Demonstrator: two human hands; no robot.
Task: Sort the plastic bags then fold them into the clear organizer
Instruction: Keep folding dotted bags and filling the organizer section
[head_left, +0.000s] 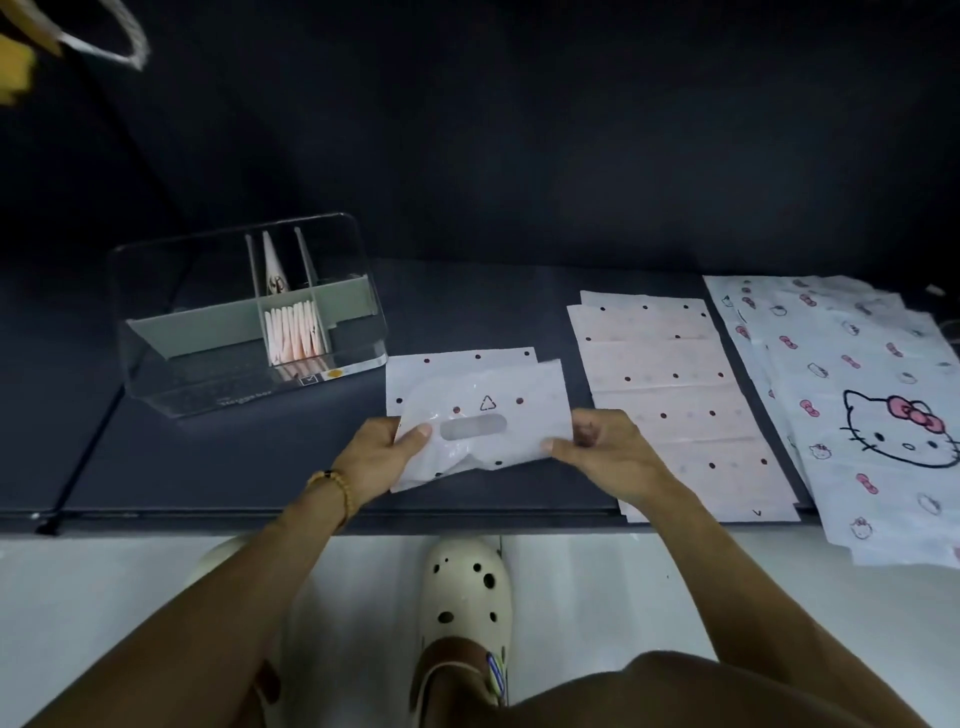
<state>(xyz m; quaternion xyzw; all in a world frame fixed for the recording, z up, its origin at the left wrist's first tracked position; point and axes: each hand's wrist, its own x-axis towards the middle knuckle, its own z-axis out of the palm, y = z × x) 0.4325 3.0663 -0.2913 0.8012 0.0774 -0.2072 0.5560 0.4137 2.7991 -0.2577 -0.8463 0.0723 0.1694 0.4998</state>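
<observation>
A white plastic bag with dark dots (475, 410) lies partly folded on the dark mat, its cut-out handle facing me. My left hand (382, 454) pinches its left edge and my right hand (602, 441) pinches its right edge. The clear organizer (358, 291) stands at the back left. Several folded pink-white bags (293, 332) fill its front middle compartment, and one folded bag (272, 265) stands in the compartment behind. A pile of flat dotted bags (670, 395) lies to the right of my hands. Further right is a pile of cat-print bags (872, 405).
The dark mat (208, 467) ends at a front edge just below my hands, with white floor beyond. My cream clog (465, 587) rests on the floor under the edge. The cat-print pile overhangs the mat's front right edge.
</observation>
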